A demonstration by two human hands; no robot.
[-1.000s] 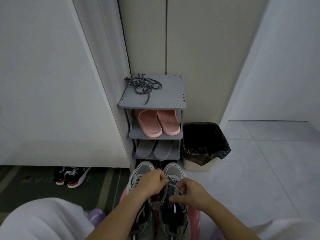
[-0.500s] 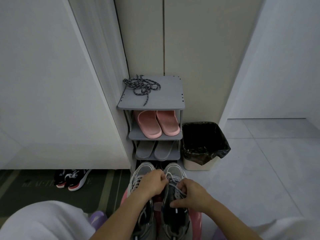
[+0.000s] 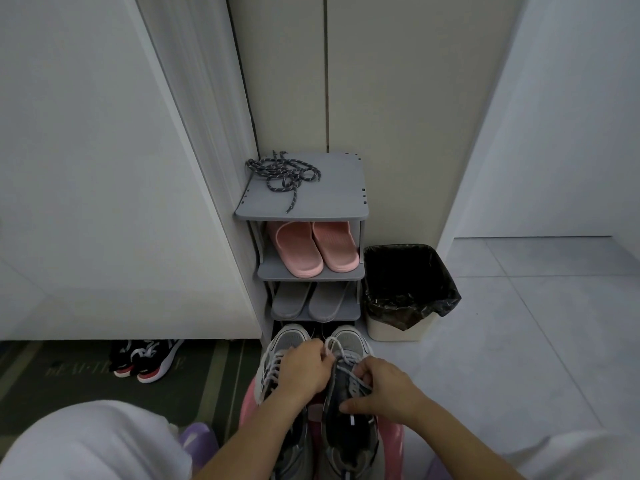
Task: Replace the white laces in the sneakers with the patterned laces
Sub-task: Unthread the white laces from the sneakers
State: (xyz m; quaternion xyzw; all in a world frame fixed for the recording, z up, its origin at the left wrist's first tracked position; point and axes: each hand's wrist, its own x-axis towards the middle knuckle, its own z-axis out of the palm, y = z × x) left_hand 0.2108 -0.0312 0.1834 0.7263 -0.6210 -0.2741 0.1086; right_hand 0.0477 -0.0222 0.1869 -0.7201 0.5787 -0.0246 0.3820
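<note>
- Well left of the hands, two black-and-red trainers (image 3: 145, 358) sit on a dark mat (image 3: 69, 372). Its faint lettering is too dim to read.
- The left hand (image 3: 304, 370) lies over the left grey sneaker (image 3: 287, 337) and pinches the white lace (image 3: 333, 344).
- The right hand (image 3: 384, 393) grips the right grey sneaker (image 3: 349, 336), fingers curled, thumb on its tongue.
- Beyond the grip, the patterned laces (image 3: 282, 173) lie tangled atop the grey rack (image 3: 339, 199). Below them are two pink slippers (image 3: 317, 249) and two grey slippers (image 3: 308, 299).
- Right of the grip stands one black-lined bin (image 3: 408, 292).
</note>
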